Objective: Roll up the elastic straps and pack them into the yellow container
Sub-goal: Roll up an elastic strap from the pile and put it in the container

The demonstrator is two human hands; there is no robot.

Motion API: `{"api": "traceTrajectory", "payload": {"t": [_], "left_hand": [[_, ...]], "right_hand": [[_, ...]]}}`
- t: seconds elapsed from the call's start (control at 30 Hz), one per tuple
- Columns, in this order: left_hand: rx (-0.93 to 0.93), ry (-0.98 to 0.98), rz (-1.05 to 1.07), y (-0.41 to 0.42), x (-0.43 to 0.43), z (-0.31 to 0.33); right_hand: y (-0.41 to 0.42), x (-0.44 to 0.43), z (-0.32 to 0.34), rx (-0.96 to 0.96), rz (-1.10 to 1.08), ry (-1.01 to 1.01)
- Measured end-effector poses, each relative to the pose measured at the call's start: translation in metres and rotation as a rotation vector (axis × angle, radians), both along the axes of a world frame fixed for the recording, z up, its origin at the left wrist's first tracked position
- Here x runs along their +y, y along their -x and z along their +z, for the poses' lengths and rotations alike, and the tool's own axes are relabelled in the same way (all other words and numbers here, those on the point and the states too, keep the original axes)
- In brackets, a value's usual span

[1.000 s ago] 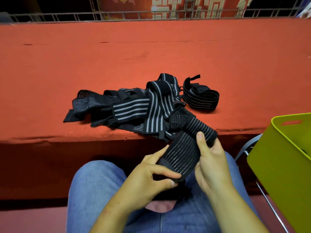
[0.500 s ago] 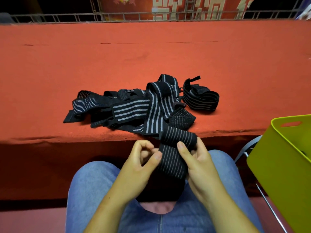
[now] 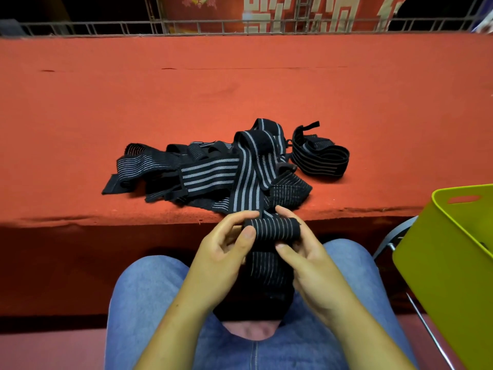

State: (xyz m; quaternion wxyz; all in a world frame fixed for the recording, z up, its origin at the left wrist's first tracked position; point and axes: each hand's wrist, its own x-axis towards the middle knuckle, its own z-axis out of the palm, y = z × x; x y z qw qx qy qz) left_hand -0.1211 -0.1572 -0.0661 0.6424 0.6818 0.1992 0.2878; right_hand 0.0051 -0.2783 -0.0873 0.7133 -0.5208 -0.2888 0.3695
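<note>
a red felt-covered table [image 3: 240,97] carries a tangled heap of black striped elastic straps [image 3: 213,172], with one coiled strap [image 3: 320,158] just beside.

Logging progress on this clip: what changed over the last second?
The strap end, flat a second ago, is now rolled into a short tube. The left hand and right hand moved up toward the table edge, gripping the roll's ends. The strap pile, coiled strap and yellow container stayed put.

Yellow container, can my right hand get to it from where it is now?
Probably yes. The yellow container sits just to the right of the right hand, its top open and nothing between them. That hand grips the strap roll, though.
</note>
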Motion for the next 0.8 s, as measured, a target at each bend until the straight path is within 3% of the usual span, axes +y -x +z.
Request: {"api": "traceTrajectory", "payload": {"t": [0.37,0.8], "left_hand": [[0.003,-0.053,0.007,0.002,-0.001,0.001],[0.006,-0.030,-0.034,0.004,-0.001,-0.003]], "right_hand": [[0.002,0.002,0.008,0.205,-0.023,0.052],[0.001,0.002,-0.002,0.072,-0.060,0.091]]}}
